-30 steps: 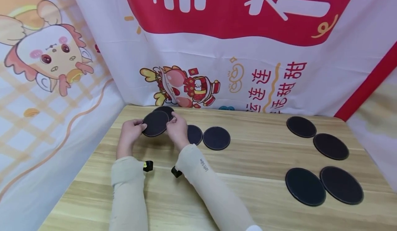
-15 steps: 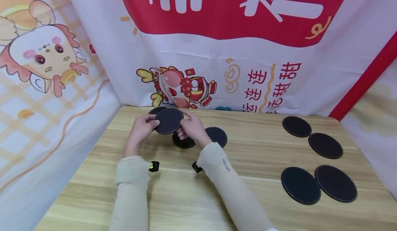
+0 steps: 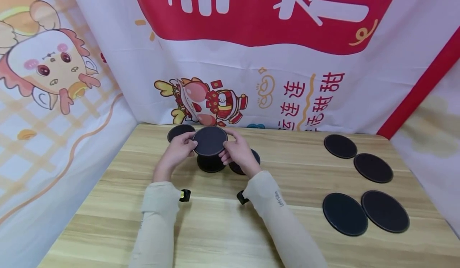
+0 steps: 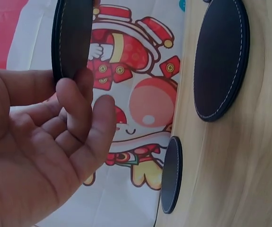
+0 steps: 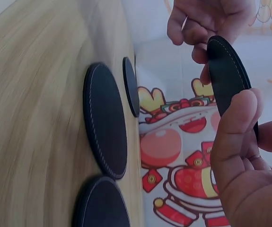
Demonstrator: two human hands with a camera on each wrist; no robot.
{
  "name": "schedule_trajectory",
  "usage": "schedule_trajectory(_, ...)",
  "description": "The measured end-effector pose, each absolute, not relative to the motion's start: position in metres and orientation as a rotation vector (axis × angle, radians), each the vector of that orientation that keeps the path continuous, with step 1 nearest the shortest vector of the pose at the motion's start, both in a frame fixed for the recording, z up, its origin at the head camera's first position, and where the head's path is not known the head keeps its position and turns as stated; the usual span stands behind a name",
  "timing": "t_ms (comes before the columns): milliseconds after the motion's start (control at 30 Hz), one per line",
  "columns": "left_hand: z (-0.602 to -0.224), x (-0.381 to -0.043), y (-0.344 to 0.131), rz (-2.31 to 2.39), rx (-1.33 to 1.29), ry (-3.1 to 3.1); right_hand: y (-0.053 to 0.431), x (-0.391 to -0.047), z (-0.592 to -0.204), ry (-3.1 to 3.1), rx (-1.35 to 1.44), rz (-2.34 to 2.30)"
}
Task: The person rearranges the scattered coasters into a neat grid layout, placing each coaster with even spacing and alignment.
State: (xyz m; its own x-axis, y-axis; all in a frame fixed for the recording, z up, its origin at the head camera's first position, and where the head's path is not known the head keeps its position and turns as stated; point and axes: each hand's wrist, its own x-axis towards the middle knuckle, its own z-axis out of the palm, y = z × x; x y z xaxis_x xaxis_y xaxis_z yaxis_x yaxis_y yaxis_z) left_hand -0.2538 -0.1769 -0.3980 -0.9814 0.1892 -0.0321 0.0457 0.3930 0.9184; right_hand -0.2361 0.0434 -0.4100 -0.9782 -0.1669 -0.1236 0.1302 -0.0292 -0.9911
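A round black coaster (image 3: 210, 141) with pale edge stitching is held up above the table between both hands. My left hand (image 3: 177, 151) pinches its left edge between thumb and fingers, and my right hand (image 3: 238, 149) pinches the right edge. Directly below it on the table lies another black coaster (image 3: 211, 164), partly covered from above. A third coaster (image 3: 256, 156) is partly hidden behind the right hand. Near the wall cloth, a further coaster (image 3: 181, 131) lies beyond the left hand. In the right wrist view the raised coaster (image 5: 226, 71) is seen nearly edge-on.
On the right side of the wooden table (image 3: 215, 228) lie two pairs of black coasters, a farther pair (image 3: 340, 146) and a nearer pair (image 3: 345, 214). A printed cloth (image 3: 201, 60) hangs along the back edge, and another patterned cloth (image 3: 90, 152) borders the left.
Both hands have carried the held coaster rightward, from beside the far-left coaster to above the middle one. The view has shifted slightly; the coasters on the table have stayed put.
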Motion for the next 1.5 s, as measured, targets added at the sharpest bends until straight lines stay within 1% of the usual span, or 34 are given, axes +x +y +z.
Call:
schedule_trajectory(333, -0.397, -0.248, -0.158, 1.522, 0.333, 2.465, 0.071, -0.225, -0.413, 2.048, -0.012, -2.175)
schedule_trajectory(500, -0.396, -0.244, -0.145, 1.490, 0.434, 2.421, 0.089, -0.216, -0.414, 2.039, 0.005, -2.190)
schedule_trajectory(967, -0.391, -0.227, -0.093, 1.420, 0.655, 2.269, 0.151, -0.181, -0.401, 2.138, 0.012, -2.088)
schedule_trajectory(1167, -0.395, -0.222, -0.074, 1.459, 0.614, 2.309, 0.165, -0.179, -0.394, 2.186, -0.005, -1.994)
schedule_trajectory(1500, -0.410, -0.217, -0.053, 1.595, 0.527, 2.391, 0.181, -0.179, -0.398, 2.143, 0.020, -1.963)
